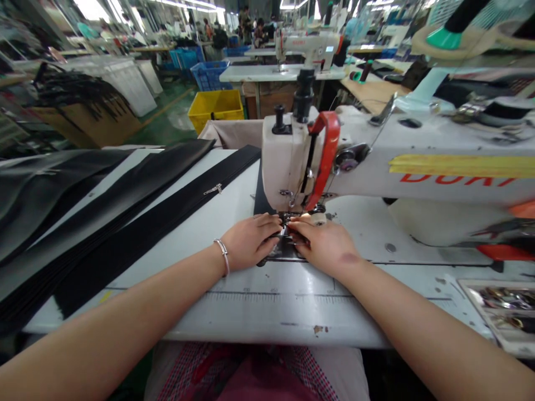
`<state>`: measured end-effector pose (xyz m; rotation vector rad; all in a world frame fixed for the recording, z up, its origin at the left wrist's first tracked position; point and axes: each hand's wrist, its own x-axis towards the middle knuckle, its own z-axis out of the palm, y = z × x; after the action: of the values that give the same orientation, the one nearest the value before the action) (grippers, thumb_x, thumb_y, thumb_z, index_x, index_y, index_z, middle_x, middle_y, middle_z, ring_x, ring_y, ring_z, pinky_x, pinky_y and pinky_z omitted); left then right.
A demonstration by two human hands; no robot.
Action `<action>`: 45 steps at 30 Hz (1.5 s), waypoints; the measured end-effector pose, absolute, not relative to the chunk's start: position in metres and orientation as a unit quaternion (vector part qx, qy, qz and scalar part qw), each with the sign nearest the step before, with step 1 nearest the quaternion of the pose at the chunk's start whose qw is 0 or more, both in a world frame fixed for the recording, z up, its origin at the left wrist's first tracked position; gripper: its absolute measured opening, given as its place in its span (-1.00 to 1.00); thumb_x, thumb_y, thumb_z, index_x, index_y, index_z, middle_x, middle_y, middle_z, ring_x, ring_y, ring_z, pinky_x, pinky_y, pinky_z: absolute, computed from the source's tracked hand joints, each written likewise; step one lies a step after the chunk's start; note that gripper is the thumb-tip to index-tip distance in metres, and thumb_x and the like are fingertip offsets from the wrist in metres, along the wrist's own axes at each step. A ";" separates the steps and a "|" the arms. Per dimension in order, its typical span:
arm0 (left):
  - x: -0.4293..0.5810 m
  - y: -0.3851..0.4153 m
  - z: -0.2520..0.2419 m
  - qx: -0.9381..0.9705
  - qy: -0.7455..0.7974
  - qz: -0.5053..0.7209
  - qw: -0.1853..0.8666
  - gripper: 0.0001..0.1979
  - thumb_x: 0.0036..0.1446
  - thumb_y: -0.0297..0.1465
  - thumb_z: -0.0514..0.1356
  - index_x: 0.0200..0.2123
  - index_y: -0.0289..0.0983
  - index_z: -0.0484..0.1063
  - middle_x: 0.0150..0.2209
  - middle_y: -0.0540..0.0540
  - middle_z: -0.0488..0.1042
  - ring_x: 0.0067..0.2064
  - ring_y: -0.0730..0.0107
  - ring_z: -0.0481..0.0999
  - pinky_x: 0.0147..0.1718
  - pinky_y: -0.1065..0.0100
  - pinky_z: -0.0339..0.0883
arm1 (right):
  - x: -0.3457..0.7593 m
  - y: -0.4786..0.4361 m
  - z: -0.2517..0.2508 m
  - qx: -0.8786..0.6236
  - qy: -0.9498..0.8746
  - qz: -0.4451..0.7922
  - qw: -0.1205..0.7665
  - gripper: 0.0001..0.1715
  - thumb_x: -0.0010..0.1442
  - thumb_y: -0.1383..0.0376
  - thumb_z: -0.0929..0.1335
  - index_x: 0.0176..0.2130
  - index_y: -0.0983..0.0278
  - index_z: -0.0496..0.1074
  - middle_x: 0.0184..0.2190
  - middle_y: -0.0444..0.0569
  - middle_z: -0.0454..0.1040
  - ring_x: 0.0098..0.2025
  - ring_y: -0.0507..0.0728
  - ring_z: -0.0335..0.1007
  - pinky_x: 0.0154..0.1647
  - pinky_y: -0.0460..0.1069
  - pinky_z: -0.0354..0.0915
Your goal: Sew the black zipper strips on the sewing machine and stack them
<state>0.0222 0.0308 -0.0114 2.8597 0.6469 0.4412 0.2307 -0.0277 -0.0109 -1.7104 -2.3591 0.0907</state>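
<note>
My left hand (252,239), with a bracelet at the wrist, lies palm down just left of the needle area. Its fingers are stretched out over a black piece (263,196) that runs under the sewing machine's head (288,159). On the other side, my right hand (325,240) has its fingers bent and drawn together close to the presser foot (286,223). What its fingertips grip is hidden. Left of the hands, a black zipper strip (167,214) with a metal slider (214,190) lies slantwise on the white machine table (267,312).
Stacked black panels (83,217) cover the table's left side. A tray of small metal parts (501,306) sits at the right edge. Behind the table stand a yellow crate (215,106), a blue basket (211,75) and another sewing machine (307,47). Several people work far back.
</note>
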 end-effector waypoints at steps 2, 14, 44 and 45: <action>0.021 0.030 -0.012 0.959 0.219 0.155 0.090 -0.71 0.28 -0.36 -0.01 0.00 -0.30 0.34 0.06 -0.15 0.39 0.13 0.25 0.33 0.14 0.17 0.25 | 0.230 -0.029 -0.009 -0.585 -0.803 0.027 0.110 -0.63 0.20 0.25 0.27 0.02 0.16 0.40 -0.05 -0.01 0.45 -0.09 0.22 0.37 -0.18 0.07 0.31; 0.024 0.026 -0.021 0.954 0.252 0.142 0.072 -0.69 0.25 -0.38 0.02 0.03 -0.28 0.34 0.09 -0.14 0.39 0.14 0.27 0.35 0.26 0.04 0.04 | 0.221 -0.033 -0.007 -0.612 -0.783 0.016 0.112 -0.54 0.22 0.32 0.22 0.11 0.16 0.30 -0.10 0.02 0.45 -0.07 0.20 0.36 -0.26 0.02 0.32; -0.086 -0.025 0.027 0.912 0.408 0.032 0.019 -0.78 0.26 -0.25 0.06 -0.18 -0.17 0.46 -0.25 -0.02 0.48 -0.15 0.38 0.43 -0.08 0.38 0.27 | 0.251 -0.084 -0.031 -0.632 -0.764 -0.123 0.032 -0.55 0.29 0.18 0.18 0.06 0.32 0.38 -0.22 0.15 0.48 -0.29 0.27 0.46 -0.28 0.16 0.40; -0.102 -0.013 0.029 0.893 0.448 0.042 0.004 -0.78 0.28 -0.33 0.03 -0.15 -0.21 0.45 -0.21 -0.06 0.47 -0.11 0.36 0.42 -0.03 0.34 0.25 | 0.251 -0.083 -0.037 -0.626 -0.766 -0.142 0.038 -0.51 0.29 0.15 0.19 0.08 0.36 0.37 -0.22 0.18 0.46 -0.26 0.29 0.45 -0.25 0.17 0.40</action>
<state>-0.1020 -0.0126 0.0289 2.7986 1.4030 0.1305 0.2508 -0.0835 -0.0374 -1.9205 -2.3504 -0.4353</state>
